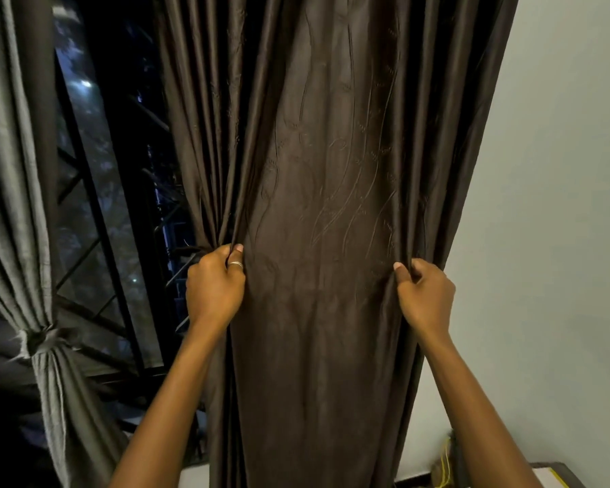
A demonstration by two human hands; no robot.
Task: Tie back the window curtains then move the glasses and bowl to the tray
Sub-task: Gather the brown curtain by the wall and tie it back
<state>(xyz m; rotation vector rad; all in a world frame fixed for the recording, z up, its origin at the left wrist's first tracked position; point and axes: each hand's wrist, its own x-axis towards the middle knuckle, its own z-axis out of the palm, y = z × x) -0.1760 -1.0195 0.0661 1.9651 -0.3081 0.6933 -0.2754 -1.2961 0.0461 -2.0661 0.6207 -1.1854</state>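
The brown curtain (314, 206) hung loose between the window (96, 191) and the wall (560, 206), with both hands on it at about the same height. The left hand (215, 287) had its fingers (222, 255) clenched on a bunch of folds at the window-side edge, and the right hand (426, 295) pinched the wall-side edge. The grey curtain (18, 170) was already knotted at its waist. Glasses, bowl and tray were out of view.

The cloth looked slick, so the right hand's shallow pinch could let folds slide out during gathering and leave a lopsided bunch. No tie-back showed. A knot in the cloth itself might be needed, and it could work loose. A hard downward pull might strain the hidden top fixing.

The grille (85, 213) stood just behind the left hand, where knuckles or cloth could catch. The wall lay close on the right, leaving little room there. The open room was toward the person and leftward across the window.
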